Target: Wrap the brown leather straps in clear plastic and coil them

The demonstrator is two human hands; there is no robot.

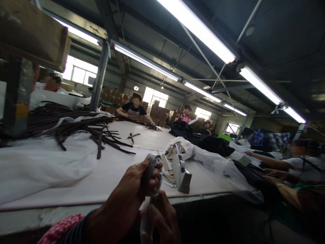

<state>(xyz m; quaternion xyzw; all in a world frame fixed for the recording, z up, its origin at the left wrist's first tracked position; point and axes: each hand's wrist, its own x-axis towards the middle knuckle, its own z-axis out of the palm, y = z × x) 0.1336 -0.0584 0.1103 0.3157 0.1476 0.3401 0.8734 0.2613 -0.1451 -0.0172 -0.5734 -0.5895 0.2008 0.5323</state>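
My left hand [138, 176] is closed round a small dark-grey bundle [150, 169], with its fingers curled over the front. Clear plastic shows around the bundle, and a pale translucent length [146, 220] hangs below it. Just under the bundle, my right hand [165, 215] is closed with its fingers against that plastic length; part of this hand is in shadow. Beyond my hands on the white table [127, 188] stands a grey-white tape dispenser [182, 174]. Beside it, beige and white strips [169, 169] spill from a clear plastic bag [186, 145].
Dark straps [83, 123] lie heaped at the left, above white sheeting [56, 166]. Several people work around the table; one co-worker's hands [275, 174] rest on black fabric [250, 173] at the right. A metal post [100, 76] rises at the left.
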